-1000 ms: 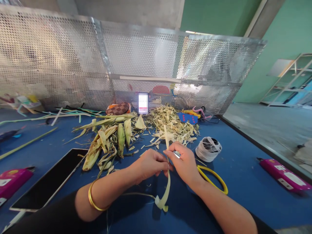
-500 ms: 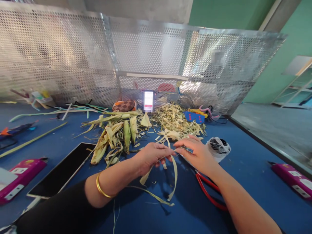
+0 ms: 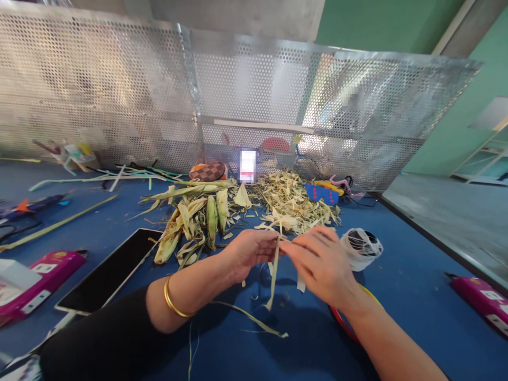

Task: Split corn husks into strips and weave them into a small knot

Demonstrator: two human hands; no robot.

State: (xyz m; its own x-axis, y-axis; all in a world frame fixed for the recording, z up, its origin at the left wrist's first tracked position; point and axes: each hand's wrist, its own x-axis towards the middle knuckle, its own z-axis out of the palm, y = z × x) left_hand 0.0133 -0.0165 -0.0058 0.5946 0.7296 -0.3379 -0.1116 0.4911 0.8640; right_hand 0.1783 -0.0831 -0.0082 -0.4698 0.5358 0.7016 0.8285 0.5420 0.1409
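My left hand is closed, its thumb and fingers pinching pale corn husk strips that hang down over the blue table. My right hand meets it from the right, thumb and forefinger pressed together on the strips at the same spot. Where the strips join is partly hidden by the fingers. Under my right wrist lie scissors with red handles, mostly covered by the arm. A spool of white thread stands just right of my right hand. One loose husk strip lies below the hands.
Behind my hands are whole corn husks and a heap of husk scraps. On the left lie a large black phone and a magenta power strip; another power strip is at right. A perforated metal screen closes the back.
My right hand has turned and moved in over the strips, covering more of the scissors. The hanging strips have swung and now point straighter down. The view has shifted slightly.
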